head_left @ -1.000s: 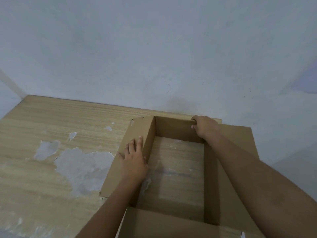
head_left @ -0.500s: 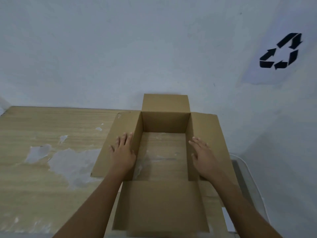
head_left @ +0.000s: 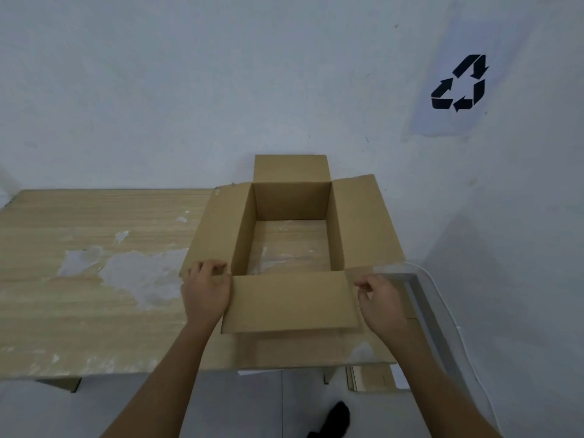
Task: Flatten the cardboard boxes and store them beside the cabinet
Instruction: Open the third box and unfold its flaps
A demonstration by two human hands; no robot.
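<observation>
My left hand (head_left: 207,289) grips the near-left corner of the cardboard box (head_left: 290,200), which stands open on the table (head_left: 94,222) by the wall. My right hand (head_left: 380,300) curls at the near-right corner, grip unclear. Flattening looks barely begun; next I'd need to collapse the walls.

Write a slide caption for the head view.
Left hand and right hand hold the near corners of an open cardboard box on a table.
</observation>
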